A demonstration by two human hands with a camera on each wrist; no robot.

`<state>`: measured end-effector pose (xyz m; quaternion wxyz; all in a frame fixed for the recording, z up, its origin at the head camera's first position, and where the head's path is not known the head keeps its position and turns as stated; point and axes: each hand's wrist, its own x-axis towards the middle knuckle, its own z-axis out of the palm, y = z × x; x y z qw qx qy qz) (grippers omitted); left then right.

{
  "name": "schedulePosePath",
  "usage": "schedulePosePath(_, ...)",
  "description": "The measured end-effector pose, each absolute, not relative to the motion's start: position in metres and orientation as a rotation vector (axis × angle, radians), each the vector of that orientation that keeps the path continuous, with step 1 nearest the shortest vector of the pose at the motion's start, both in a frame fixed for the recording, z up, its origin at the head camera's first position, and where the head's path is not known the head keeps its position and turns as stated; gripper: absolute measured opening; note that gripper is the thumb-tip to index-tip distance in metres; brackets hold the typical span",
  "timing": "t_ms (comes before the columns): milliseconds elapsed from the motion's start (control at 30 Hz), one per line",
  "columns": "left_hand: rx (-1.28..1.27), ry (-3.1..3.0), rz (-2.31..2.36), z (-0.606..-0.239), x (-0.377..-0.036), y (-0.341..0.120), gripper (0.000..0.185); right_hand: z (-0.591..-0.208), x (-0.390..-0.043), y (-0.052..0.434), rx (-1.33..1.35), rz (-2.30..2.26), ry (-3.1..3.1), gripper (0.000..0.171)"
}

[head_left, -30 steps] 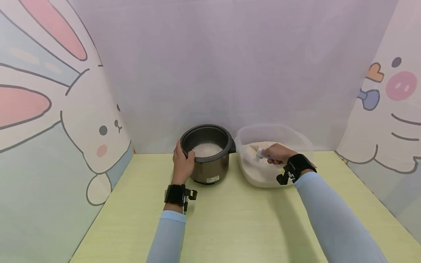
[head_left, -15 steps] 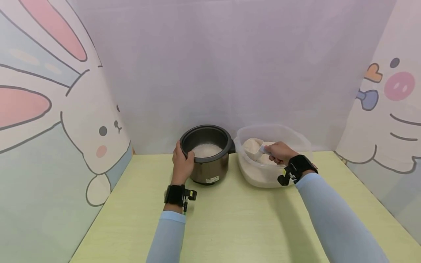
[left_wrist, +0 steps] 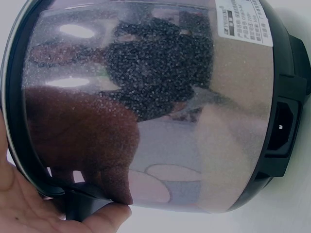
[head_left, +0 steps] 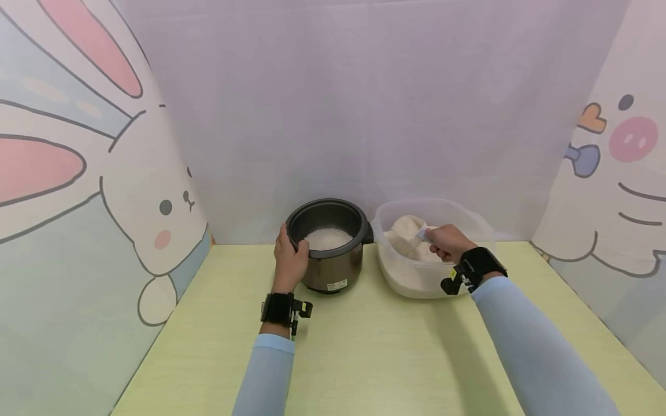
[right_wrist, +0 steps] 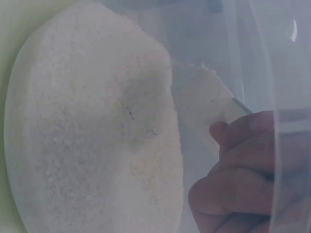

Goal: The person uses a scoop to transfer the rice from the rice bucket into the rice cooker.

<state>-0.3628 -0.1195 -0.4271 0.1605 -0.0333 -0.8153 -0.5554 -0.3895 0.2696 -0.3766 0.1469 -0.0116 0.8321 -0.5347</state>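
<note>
- The scoop, heaped with rice, is held above the rice inside the clear plastic tub, near the tub's left wall.
- The right hand grips the scoop handle with fingers curled around it; in the right wrist view the scoop sits just above the curled fingers.
- The rice cooker stands on the tabletop, just left of the tub, lid off, with rice in its pot.
- The left hand grips the cooker's left rim, thumb over the edge.
- Cartoon rabbit panels enclose the tabletop on both sides.
</note>
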Motion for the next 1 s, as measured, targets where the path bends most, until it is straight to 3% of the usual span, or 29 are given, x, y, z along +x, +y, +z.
schedulePosePath(600, -0.08, -2.332, -1.57, -0.427, -0.362, -0.118, 0.074, -0.37, -0.386, 0.275, -0.065, -1.752, 2.28, 0.053)
schedulePosePath(1000, -0.094, -2.32, -1.557, -0.426, -0.363, -0.118, 0.073, -0.34, -0.38, 0.258, -0.071, -1.8, 2.364, 0.054)
